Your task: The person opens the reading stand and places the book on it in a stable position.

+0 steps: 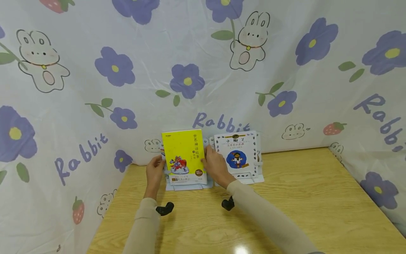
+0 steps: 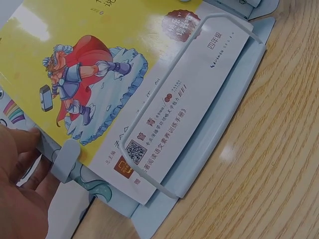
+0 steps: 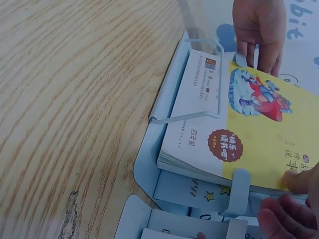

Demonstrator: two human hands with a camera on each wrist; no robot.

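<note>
A yellow-covered book (image 1: 187, 148) with a cartoon figure leans upright in a light-blue book stand (image 2: 222, 124). A wire loop crosses the white strip at its lower front, and small clips (image 2: 67, 159) sit at the side edges. At the left side, my left hand (image 1: 154, 173) holds the stand's edge, its fingers reaching behind and partly hidden. My right hand (image 1: 217, 165) grips the book's right edge; the thumb (image 3: 296, 181) lies on the cover and the other fingers curl by the clip.
Close on the right, a white picture book (image 1: 236, 155) with a blue circle rests in a second stand (image 1: 260, 177). Both stands are on a wooden table (image 1: 295, 197) near its back edge. Behind hangs a white cloth (image 1: 152, 42) with purple flowers and rabbits.
</note>
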